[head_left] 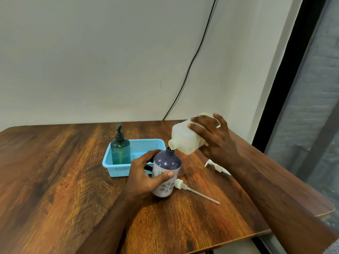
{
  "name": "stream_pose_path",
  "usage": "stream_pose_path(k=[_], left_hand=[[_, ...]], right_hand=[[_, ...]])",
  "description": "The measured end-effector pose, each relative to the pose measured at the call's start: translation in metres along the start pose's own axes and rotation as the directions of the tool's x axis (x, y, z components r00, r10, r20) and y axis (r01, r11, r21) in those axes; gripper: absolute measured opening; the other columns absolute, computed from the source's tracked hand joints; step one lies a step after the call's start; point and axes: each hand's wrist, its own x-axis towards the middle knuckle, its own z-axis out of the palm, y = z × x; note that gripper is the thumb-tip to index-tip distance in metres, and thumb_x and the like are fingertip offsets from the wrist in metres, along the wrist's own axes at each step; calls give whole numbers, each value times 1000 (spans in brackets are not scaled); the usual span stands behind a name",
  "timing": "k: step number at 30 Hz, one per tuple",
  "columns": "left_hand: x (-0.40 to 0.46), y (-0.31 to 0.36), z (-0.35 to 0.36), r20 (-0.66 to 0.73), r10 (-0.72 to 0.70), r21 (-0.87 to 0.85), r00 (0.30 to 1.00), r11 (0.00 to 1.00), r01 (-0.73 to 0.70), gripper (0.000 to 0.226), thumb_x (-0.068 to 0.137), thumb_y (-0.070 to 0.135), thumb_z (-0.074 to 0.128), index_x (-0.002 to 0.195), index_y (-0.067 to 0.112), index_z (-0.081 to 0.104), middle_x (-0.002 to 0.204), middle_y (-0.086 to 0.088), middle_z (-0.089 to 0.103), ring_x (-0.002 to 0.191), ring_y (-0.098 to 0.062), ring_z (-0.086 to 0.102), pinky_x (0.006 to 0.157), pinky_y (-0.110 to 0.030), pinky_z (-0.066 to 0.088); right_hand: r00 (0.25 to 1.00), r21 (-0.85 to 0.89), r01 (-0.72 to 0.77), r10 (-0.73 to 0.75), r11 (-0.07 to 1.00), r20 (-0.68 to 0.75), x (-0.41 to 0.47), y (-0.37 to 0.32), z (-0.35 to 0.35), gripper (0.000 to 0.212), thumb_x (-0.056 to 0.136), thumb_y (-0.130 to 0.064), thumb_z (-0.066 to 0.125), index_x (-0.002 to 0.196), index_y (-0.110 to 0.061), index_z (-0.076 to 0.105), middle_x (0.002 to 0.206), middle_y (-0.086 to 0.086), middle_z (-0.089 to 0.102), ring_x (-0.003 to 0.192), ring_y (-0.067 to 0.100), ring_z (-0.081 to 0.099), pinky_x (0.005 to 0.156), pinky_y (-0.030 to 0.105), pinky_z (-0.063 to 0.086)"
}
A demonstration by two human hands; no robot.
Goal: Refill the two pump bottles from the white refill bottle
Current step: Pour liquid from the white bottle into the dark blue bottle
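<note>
Tilting squarish translucent refill bottle point(187, 139) over rounded purple bottle point(166, 173).

Plain home room, wooden table point(55, 171) in a corner, bare white wall point(91, 61), dark-framed window point(286, 88)

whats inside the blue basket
A green pump bottle stands upright in the left end of the blue basket. The left hand and purple bottle cover the basket's near right corner, so that part stays unseen.
</note>
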Motion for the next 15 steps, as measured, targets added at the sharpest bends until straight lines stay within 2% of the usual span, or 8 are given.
stream_pose_path(k=[15], left_hand=[[1, 0, 0, -5, -1, 12, 1000, 1000, 1, 53, 62, 52, 79, 111, 44, 60, 108, 31, 67, 101, 2, 65, 73, -10, 50]], right_hand=[[1000, -32, 15, -15, 999, 6, 1, 1, -2, 62, 80, -35, 68, 135, -24, 42, 139, 14, 57, 129, 35, 53, 113, 64, 27]])
